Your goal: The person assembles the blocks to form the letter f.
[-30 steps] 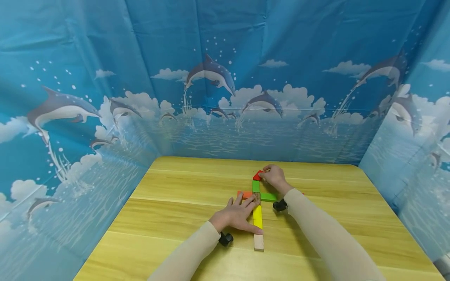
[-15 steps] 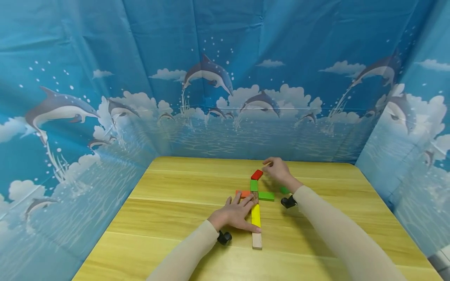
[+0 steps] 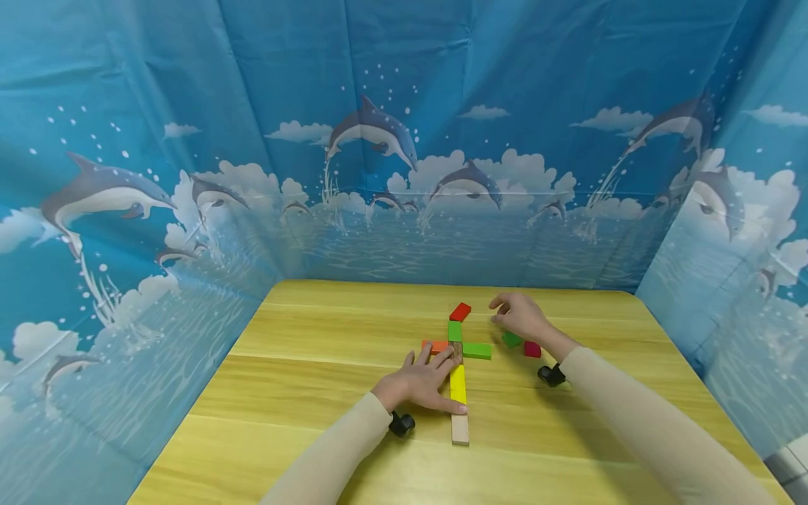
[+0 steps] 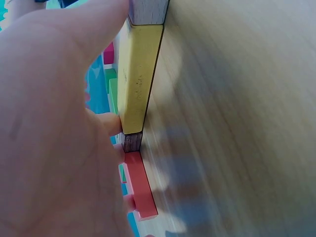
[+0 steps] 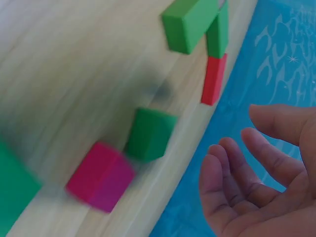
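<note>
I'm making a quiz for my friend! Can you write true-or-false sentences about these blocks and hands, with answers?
1. The left hand has its thumb where the long yellow rectangular block meets the pale rectangular wooden block. True.
2. Both hands touch blocks. False: the right hand touches none.
3. The chunky deep-pink block lies apart from the yellow block. True.
4. A blue block lies farthest back. False: a slanted red block does.

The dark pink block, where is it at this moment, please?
In the head view, the dark pink block lies right of centre on the table, just right of the dark green block, near the right hand.
</note>
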Motion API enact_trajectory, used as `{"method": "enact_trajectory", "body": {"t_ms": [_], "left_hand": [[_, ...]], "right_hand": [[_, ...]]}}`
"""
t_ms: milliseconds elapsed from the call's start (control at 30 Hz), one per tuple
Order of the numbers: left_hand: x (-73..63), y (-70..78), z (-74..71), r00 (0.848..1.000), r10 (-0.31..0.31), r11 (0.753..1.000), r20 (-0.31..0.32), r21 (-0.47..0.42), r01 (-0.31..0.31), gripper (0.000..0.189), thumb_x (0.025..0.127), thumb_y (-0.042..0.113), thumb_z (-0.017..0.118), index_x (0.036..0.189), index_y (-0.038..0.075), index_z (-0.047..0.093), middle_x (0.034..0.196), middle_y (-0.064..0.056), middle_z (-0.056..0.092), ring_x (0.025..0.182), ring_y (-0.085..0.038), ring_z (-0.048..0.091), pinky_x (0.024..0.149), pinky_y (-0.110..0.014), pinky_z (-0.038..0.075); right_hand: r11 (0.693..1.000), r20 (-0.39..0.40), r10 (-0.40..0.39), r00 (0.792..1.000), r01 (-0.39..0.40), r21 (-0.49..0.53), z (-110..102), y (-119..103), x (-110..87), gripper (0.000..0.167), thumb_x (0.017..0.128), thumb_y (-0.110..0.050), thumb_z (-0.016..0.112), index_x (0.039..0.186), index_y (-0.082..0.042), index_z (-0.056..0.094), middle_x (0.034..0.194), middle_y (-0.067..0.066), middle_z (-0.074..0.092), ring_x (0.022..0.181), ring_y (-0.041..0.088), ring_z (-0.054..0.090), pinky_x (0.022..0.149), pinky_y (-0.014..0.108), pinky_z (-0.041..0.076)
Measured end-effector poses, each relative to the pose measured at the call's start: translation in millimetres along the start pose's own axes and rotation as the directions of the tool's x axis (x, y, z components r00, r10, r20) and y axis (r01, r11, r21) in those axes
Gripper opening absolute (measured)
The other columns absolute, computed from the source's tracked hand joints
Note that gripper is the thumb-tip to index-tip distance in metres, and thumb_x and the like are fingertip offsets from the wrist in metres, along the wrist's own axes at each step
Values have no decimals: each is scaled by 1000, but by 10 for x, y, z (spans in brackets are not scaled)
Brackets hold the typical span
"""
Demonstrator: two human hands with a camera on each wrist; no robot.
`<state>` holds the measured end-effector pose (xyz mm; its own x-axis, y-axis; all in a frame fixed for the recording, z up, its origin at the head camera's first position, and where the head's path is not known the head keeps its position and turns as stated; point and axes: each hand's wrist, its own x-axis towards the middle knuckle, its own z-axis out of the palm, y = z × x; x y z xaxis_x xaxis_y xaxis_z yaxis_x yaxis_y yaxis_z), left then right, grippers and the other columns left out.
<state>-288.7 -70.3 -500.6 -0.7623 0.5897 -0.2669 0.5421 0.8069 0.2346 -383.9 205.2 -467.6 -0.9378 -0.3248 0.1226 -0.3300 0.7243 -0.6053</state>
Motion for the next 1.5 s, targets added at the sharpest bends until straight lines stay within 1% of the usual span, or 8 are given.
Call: {"method": "enact_trajectory", "body": {"t_ms": [100,200,433,733,1033,1200,1367,1500], "left_hand": [[-5,6,-14,1000,2,1000,-16,6,-2,102,82,85,50,163,34,15,169,9,1,154,-33,-5,118,-62,10],[-27,12,-32,1000,2,1000,-3,0,-2,102,83,84,50,163,35,13,169,9,-1,153,-33,-7,118,-61,7],[-38,-4,21,1000,8,1000,-18,8,-8,101,82,84,51,163,35,15,168,12,0,154,-33,-5,118,-62,8],[-72,7,21,999,25,1000,-27,0,-25,105,81,85,51,163,32,13,169,8,-1,153,-35,-5,117,-63,7],[-69,6,13,999,29,1000,-35,12,-29,105,81,86,51,163,32,15,169,7,1,153,-35,-5,117,-64,9],[-60,-4,17,999,19,1000,-38,25,-18,105,80,86,51,163,33,15,169,8,2,153,-34,-4,117,-63,10],[-57,-10,26,999,17,1000,-30,27,-16,105,80,87,50,163,33,14,169,8,1,153,-34,-5,118,-63,10],[-66,-9,14,999,17,1000,-29,22,-16,105,80,87,50,163,34,14,169,8,1,153,-34,-5,117,-63,9]], "right_hand": [[999,9,-20,1000,21,-43,-26,72,-68,29,95,-12,70,121,1,69,103,15,69,92,30,65,74,46,55],[997,28,-32,999,34,-63,-43,137,-141,29,95,-12,69,120,3,68,101,15,69,92,31,65,75,47,55],[998,56,9,998,-5,-62,-10,256,-276,31,96,-16,70,121,3,68,99,12,70,90,28,66,76,47,55],[996,66,71,995,-67,-55,106,384,-373,39,96,-24,72,124,3,68,111,15,69,101,32,64,80,47,54],[997,24,53,998,-52,-52,148,380,-363,36,93,-19,75,122,2,68,107,15,69,99,32,64,78,46,55],[998,21,49,999,-48,-40,166,327,-350,34,91,-18,77,120,-2,69,105,13,69,86,24,65,75,43,55],[999,15,39,999,-39,-10,199,279,-348,32,90,-12,78,119,-4,69,109,16,67,75,20,64,65,37,54],[999,1,9,1000,-9,-44,242,263,-336,31,88,-10,79,117,-6,70,107,15,68,82,21,64,65,37,54]]}}
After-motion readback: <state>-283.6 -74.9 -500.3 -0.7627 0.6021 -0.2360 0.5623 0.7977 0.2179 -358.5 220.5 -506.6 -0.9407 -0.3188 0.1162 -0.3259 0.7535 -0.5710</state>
